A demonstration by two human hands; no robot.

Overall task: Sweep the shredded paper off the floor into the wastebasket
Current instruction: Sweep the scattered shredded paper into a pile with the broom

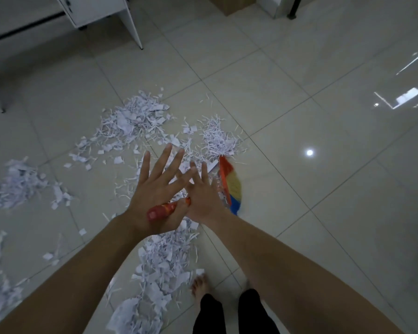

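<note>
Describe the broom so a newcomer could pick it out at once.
Start from the pale tiled floor strewn with white shredded paper. Just in front of the two outstretched hands, beside the small right-hand paper clump, lies the broom. Its red, yellow and blue bristles and red handle are the only bright colours there.

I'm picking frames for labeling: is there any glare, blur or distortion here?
Head view: dim overall; bright glare patches on the glossy floor at right; shredded paper is sharp at centre but smeared toward the left edge; wide-angle bending stretches the forearms; left hand and right hand are slightly soft.
</note>
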